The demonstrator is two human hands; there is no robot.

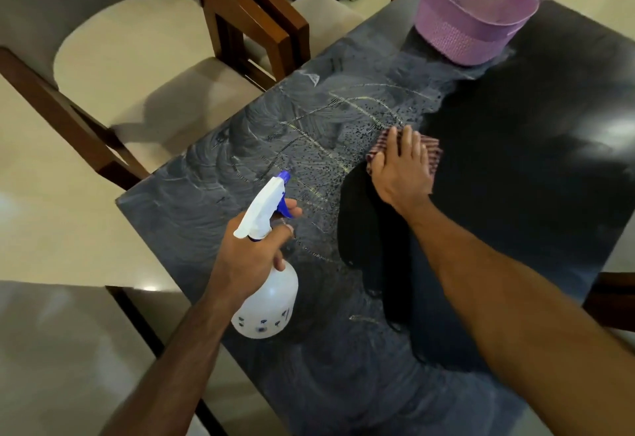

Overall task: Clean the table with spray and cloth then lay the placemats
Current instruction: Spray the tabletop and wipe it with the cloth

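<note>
On the dark desk [515,195], the right hand [402,167] lies flat with straight fingers on a striped cloth [433,155], pressing it against the surface at the border between a hazy, droplet-speckled area to the left and a glossy black area to the right. The left hand [254,253] grips a white spray bottle [266,301] by its neck, one finger curled on the blue trigger, nozzle aimed out over the wet part. A purple basket [474,20] stands at the far end of the desk, touching the edge of the smeared zone; I cannot tell what it holds, and no placemats are visible. Cream chairs [130,68] with wooden frames sit along the left side.

Cleaning looks roughly half done. The likely trouble from here is streaking — the film on the left half seems swirled rather than lifted, so a wet cloth may only push it around. The patch under and around the basket could be missed unless it is moved. A stray squeeze of the trigger would re-wet the wiped side — or mist the chair cushions.
</note>
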